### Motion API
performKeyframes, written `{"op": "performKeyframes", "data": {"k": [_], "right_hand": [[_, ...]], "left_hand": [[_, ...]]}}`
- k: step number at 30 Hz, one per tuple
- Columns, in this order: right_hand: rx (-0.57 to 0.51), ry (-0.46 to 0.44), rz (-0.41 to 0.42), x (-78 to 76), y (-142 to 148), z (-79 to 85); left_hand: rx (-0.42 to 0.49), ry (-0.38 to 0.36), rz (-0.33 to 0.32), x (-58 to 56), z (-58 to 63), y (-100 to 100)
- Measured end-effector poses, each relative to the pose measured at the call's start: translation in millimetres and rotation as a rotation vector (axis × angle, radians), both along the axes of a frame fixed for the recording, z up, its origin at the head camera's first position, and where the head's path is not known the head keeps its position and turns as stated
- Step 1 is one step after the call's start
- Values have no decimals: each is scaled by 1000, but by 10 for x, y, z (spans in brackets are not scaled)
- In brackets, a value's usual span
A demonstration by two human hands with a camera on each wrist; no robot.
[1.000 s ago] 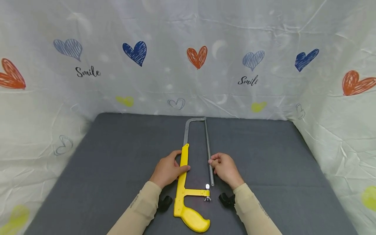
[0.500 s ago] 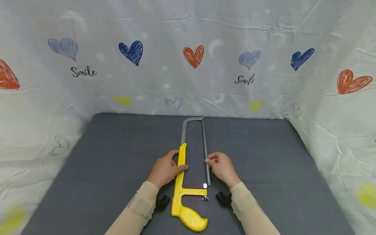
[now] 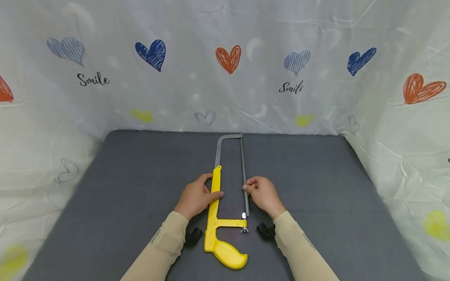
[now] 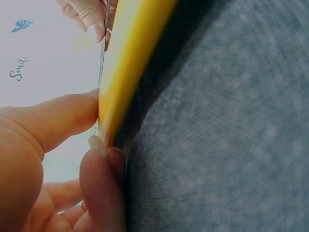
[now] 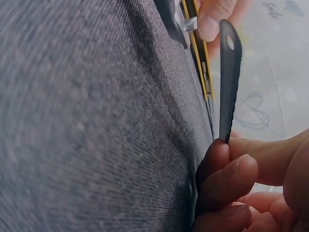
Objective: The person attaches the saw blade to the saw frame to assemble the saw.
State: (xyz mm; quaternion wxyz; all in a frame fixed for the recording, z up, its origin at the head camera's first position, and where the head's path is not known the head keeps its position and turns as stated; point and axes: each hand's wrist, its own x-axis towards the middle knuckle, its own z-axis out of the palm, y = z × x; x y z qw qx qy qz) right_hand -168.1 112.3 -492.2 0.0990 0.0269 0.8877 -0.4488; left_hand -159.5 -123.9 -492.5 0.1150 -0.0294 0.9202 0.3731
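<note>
- Nearest, the yellow handle (image 3: pixel 230 255) of the hacksaw (image 3: pixel 216 179) lies between the two sleeves (image 3: pixel 154 244); its yellow bar runs away from it, through the grip of the left hand (image 3: pixel 197 197).
- Farther on, a crosspiece (image 3: pixel 230 223) carries a wing nut (image 3: pixel 244 230) and a peg (image 3: pixel 244 215). Just beside the peg ends the blade (image 3: pixel 243 164), though the right wrist view suggests they are apart. It passes the right hand (image 3: pixel 263 195) to the silver frame (image 3: pixel 218 152), near the bench's far edge.
- Dark grey cloth covers the bench (image 3: pixel 140 175); pale sheeting (image 3: pixel 260 23) with hearts and "Smile" hangs beyond its far, left and right edges.
- The left hand holds the bar between thumb and fingers; the right pinches the blade.
</note>
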Motion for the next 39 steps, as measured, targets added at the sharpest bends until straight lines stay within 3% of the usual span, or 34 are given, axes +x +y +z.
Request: {"op": "performKeyframes", "data": {"k": [20,39], "right_hand": [[77,31,0,-4,-37,-4],[112,24,74,-21,29,15]], "left_hand": [[-8,-16,3,-6,36,6],[-17,-17,-1,-32,23,10]]}}
